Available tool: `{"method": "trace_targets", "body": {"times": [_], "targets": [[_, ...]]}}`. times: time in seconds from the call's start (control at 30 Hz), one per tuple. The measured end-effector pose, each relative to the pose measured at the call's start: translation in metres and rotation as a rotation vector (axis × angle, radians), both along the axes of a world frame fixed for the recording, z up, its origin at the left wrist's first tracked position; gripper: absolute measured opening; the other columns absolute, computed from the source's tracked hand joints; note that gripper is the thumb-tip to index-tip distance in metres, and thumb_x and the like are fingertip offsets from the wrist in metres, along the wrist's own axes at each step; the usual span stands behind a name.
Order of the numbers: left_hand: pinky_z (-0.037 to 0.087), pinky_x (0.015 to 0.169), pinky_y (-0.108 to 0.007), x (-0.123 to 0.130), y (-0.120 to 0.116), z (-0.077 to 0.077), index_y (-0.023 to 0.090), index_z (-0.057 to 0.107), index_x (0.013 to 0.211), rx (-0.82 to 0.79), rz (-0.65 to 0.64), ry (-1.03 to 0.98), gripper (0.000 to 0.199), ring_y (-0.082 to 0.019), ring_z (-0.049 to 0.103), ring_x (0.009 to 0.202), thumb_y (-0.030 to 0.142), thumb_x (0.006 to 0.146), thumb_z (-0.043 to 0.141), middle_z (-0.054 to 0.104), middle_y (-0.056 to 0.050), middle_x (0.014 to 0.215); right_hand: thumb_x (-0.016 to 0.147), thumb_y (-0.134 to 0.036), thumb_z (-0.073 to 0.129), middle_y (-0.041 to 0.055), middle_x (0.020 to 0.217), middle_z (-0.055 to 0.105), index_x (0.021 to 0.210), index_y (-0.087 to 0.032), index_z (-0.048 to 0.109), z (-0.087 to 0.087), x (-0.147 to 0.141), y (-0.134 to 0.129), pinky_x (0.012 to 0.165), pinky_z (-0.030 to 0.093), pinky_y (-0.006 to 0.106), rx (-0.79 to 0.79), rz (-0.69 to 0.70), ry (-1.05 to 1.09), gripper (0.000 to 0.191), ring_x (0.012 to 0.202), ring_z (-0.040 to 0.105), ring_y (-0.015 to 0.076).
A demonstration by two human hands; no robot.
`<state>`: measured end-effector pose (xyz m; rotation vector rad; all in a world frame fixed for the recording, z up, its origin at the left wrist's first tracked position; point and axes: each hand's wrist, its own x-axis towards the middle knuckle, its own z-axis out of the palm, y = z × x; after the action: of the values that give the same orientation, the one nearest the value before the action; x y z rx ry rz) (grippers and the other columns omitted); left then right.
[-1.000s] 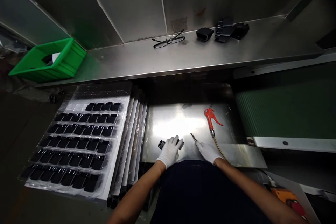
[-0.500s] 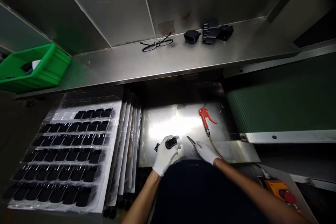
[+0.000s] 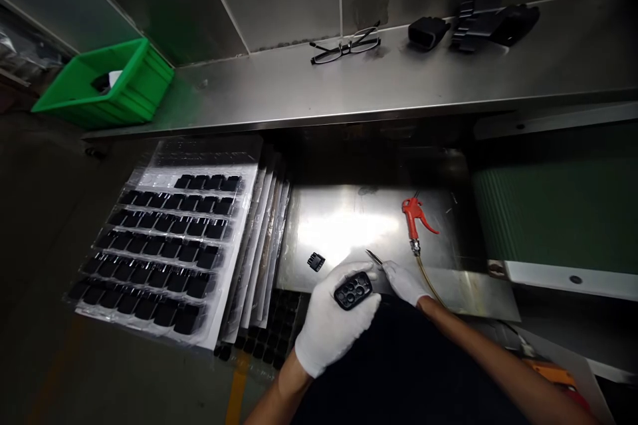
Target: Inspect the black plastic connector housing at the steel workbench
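— Holding that small black part (image 3: 353, 290) face-up in the left hand (image 3: 335, 322), is that right?

— Yes. The gloved fingers are curled around it from below, so its side with the round holes is turned toward the camera, probably so it can be looked over or worked on. It sits just above the near edge of the steel plate (image 3: 349, 226).

— And the right hand (image 3: 405, 283)?

— Closed on thin tweezers (image 3: 373, 257), whose tip points up and left, close to the held part but not touching it (the gap is small). The two hands are near each other, not joined.

— Anything else within reach?

— One more little black piece (image 3: 316, 261) lies alone on the plate, to the left of the hands. A red air gun (image 3: 415, 219) rests on the plate near the right hand, its hose trailing toward the person; a handy spot, I'd judge.

— The surroundings?

— Dim, with a bright glare on the steel. To the left, a clear blister tray (image 3: 169, 246) holds rows of black parts, leaning on a stack of similar trays. Above runs a steel shelf (image 3: 279, 96) with eyeglasses (image 3: 345, 48), some larger black plastic pieces (image 3: 473, 28) and a green bin (image 3: 107, 86). A green belt (image 3: 553, 206) lies at the right.
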<state>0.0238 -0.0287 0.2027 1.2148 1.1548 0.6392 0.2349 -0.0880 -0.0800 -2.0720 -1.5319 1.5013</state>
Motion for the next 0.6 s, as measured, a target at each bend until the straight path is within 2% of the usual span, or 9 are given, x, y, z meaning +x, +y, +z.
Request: {"method": "trace_targets", "body": {"times": [0.13, 0.27, 0.37, 0.43, 0.5, 0.6], "targets": [[0.055, 0.097, -0.04, -0.001, -0.003, 0.0, 0.023, 0.07, 0.113, 0.015, 0.008, -0.005, 0.033, -0.021, 0.068, 0.096, 0.028, 0.081, 0.077, 0.073, -0.006, 0.107, 0.107, -0.052, 0.049, 0.012, 0.123, 0.063, 0.119, -0.015, 0.065, 0.001, 0.0, 0.002, 0.107, 0.045, 0.045, -0.043, -0.011, 0.014, 0.043, 0.114, 0.06, 0.0237], [0.054, 0.097, -0.039, -0.001, -0.006, 0.004, 0.022, 0.06, 0.115, -0.011, 0.061, -0.091, 0.036, -0.02, 0.066, 0.096, 0.028, 0.083, 0.076, 0.07, -0.006, 0.109, 0.107, -0.053, 0.047, 0.0123, 0.122, 0.064, 0.118, -0.015, 0.065, 0.005, -0.001, 0.003, 0.109, 0.043, 0.045, -0.056, -0.043, 0.043, 0.044, 0.115, 0.059, 0.0242], [0.055, 0.087, -0.036, -0.003, -0.005, 0.009, 0.019, 0.055, 0.114, -0.056, 0.014, -0.198, 0.033, -0.016, 0.065, 0.084, 0.034, 0.089, 0.071, 0.068, -0.01, 0.115, 0.107, -0.052, 0.047, 0.0123, 0.125, 0.063, 0.116, -0.015, 0.065, 0.007, -0.001, 0.003, 0.111, 0.041, 0.045, -0.051, -0.08, 0.086, 0.042, 0.117, 0.059, 0.024], [0.056, 0.081, -0.035, -0.005, -0.002, 0.012, 0.018, 0.055, 0.118, -0.105, -0.047, -0.261, 0.036, -0.015, 0.065, 0.08, 0.038, 0.091, 0.068, 0.069, -0.012, 0.113, 0.108, -0.048, 0.044, 0.0116, 0.125, 0.063, 0.117, -0.015, 0.065, 0.009, -0.001, 0.004, 0.112, 0.039, 0.046, -0.05, -0.121, 0.117, 0.04, 0.118, 0.058, 0.0238], [0.057, 0.084, -0.036, -0.008, 0.0, 0.013, 0.017, 0.058, 0.119, -0.159, -0.063, -0.333, 0.036, -0.018, 0.068, 0.087, 0.036, 0.09, 0.069, 0.071, -0.01, 0.107, 0.109, -0.041, 0.038, 0.0103, 0.124, 0.065, 0.116, -0.015, 0.066, 0.012, -0.002, 0.004, 0.112, 0.039, 0.044, -0.052, -0.173, 0.149, 0.039, 0.118, 0.058, 0.0229], [0.058, 0.092, -0.044, -0.012, 0.002, 0.011, 0.018, 0.063, 0.107, -0.256, 0.022, -0.456, 0.03, -0.026, 0.069, 0.101, 0.033, 0.085, 0.075, 0.07, -0.009, 0.107, 0.107, -0.04, 0.031, 0.0101, 0.118, 0.067, 0.112, -0.016, 0.065, 0.02, -0.006, 0.006, 0.103, 0.045, 0.039, -0.044, -0.273, 0.189, 0.041, 0.11, 0.061, 0.0223]]}}
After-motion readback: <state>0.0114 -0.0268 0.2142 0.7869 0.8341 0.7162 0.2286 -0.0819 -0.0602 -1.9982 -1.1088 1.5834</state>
